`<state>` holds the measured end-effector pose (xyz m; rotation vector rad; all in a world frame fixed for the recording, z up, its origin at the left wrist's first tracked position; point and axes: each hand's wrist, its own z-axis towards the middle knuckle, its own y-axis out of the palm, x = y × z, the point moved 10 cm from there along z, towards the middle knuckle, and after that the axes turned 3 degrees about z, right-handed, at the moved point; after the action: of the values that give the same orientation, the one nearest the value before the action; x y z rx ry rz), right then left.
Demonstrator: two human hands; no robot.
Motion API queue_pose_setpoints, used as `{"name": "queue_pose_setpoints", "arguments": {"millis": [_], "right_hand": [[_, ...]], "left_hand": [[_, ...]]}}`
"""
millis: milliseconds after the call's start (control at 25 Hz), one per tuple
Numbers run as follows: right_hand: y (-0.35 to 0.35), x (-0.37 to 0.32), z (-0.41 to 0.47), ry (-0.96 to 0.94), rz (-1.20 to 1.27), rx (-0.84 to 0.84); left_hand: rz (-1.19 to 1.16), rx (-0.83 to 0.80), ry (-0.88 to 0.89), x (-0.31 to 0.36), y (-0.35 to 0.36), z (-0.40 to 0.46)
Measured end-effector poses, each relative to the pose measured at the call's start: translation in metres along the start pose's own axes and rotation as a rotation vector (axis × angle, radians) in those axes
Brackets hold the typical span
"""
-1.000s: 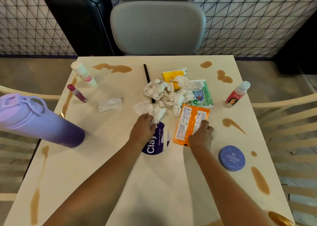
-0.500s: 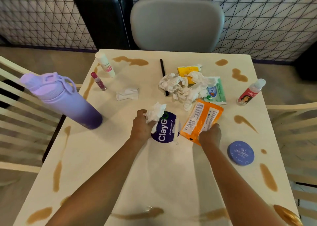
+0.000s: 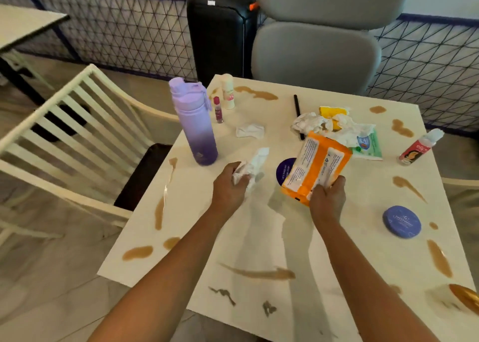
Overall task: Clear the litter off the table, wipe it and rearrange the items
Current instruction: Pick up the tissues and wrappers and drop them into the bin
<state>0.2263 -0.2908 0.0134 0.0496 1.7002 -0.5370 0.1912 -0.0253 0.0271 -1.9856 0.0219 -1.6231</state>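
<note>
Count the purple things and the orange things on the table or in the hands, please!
Purple: 3, the water bottle, the round sticker, the powder tin.
Orange: 1, the packet gripped in the right hand.
Total: 4

Both of the person's forearms are bare from wrist to elbow, with no sleeve showing on either. The left hand (image 3: 228, 186) and the right hand (image 3: 328, 199) are ungloved. Their wrists and fingers (image 3: 339, 181) look plain and unadorned from here.
</note>
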Motion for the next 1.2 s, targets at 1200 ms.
{"name": "queue_pose_setpoints", "arguments": {"millis": [1200], "right_hand": [[0.441, 0.097, -0.460, -0.041, -0.554, -1.139]], "left_hand": [[-0.298, 0.591, -0.857, -0.447, -0.414, -0.162]]}}
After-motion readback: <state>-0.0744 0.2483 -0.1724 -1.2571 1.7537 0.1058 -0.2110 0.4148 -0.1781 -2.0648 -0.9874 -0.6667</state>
